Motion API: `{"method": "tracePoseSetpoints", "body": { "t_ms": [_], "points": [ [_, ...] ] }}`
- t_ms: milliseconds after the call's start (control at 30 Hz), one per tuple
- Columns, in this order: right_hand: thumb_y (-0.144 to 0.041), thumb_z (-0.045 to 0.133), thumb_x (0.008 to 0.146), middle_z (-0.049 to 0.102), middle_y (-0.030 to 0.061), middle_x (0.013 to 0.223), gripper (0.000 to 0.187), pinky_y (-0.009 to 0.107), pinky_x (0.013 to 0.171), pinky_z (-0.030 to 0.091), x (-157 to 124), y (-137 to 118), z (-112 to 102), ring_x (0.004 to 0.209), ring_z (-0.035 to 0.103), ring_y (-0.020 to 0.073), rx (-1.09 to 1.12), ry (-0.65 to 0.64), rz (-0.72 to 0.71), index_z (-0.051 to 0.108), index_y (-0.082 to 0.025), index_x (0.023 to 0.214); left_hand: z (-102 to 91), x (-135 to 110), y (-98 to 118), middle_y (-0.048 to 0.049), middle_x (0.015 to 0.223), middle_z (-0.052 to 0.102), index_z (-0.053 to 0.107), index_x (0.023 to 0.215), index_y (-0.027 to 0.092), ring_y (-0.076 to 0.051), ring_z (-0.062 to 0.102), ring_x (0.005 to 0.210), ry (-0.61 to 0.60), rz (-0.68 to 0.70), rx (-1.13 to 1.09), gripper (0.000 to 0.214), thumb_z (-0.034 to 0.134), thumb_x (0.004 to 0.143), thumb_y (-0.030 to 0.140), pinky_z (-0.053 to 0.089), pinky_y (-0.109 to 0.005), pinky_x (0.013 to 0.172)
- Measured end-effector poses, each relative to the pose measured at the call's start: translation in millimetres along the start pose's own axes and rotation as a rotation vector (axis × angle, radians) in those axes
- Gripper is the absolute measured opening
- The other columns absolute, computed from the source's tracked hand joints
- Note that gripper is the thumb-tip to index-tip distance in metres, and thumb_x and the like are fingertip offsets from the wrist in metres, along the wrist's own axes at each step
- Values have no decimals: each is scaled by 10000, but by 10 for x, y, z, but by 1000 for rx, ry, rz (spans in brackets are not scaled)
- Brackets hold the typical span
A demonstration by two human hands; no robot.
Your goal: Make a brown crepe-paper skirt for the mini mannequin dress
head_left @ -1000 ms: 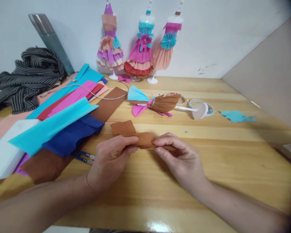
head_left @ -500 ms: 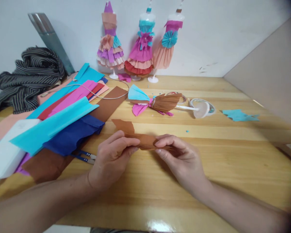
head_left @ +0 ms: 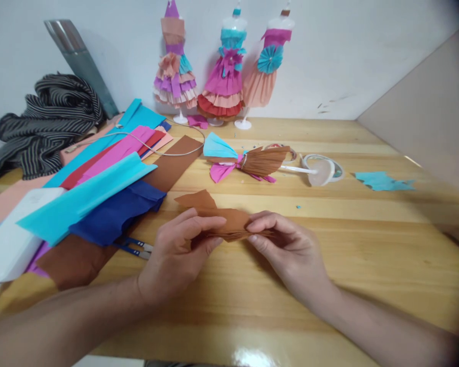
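Note:
Between my two hands is a strip of brown crepe paper (head_left: 235, 221), gathered in narrow stacked folds along its near edge. My left hand (head_left: 185, 244) pinches its left end between thumb and fingers, and a loose flap of the paper sticks out beyond that hand. At the other end, my right hand (head_left: 285, 244) grips the folds with thumb and fingertips. Past the hands lies a small doll form (head_left: 252, 162) dressed in brown, magenta and light blue paper, tipped on its side with its white stand (head_left: 321, 172) pointing right.
Blue-handled thread snips (head_left: 137, 248) lie beside my left wrist. Crepe paper sheets (head_left: 87, 196), a white device (head_left: 21, 234) and a striped cloth (head_left: 49, 125) crowd the left. Dressed doll forms (head_left: 229, 76) stand by the wall. A turquoise scrap (head_left: 384, 181) lies at right.
The folds of the brown paper have spread slightly apart at the near edge, and its loose flap has tilted. Both hands keep their hold. The view has shifted a little.

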State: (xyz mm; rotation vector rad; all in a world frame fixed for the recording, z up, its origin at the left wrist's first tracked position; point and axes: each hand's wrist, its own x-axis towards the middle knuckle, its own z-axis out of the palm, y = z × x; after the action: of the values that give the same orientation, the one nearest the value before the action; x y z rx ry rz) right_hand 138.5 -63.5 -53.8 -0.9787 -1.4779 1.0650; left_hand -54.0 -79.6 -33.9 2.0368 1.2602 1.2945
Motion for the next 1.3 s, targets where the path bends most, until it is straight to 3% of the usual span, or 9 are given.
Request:
{"method": "tracePoseSetpoints", "body": {
  "t_ms": [600,900,1067,1300],
  "points": [
    [-106,667,762,660,-12,774,145,189,672,487,-6,-22,-16,739,612,107,-43,19,-61,686,-249,774,7,27,-58,31,664,536,706,877,159,-68,525,594,90,106,106,153,667,758,73,431,-150,511],
    [-93,628,796,641,-1,813,237,231,673,479,5,-13,-24,756,604,122,-70,-41,-101,702,-266,940,11,39,-36,32,684,558,684,813,174,-67,542,628,100,164,110,130,635,778,59,444,-150,547],
    [-106,645,789,647,2,811,208,238,671,480,6,-14,-20,753,609,128,-72,-22,-85,706,-263,911,11,39,-31,32,679,548,679,803,163,-62,537,621,101,127,103,118,642,770,55,439,-142,550],
    [-175,668,782,645,11,768,122,250,647,485,19,-34,-19,721,607,140,-70,21,-68,709,-245,872,11,21,-21,17,748,632,674,911,156,-69,578,665,56,-28,64,199,667,738,57,470,-137,602]
  ]
}}
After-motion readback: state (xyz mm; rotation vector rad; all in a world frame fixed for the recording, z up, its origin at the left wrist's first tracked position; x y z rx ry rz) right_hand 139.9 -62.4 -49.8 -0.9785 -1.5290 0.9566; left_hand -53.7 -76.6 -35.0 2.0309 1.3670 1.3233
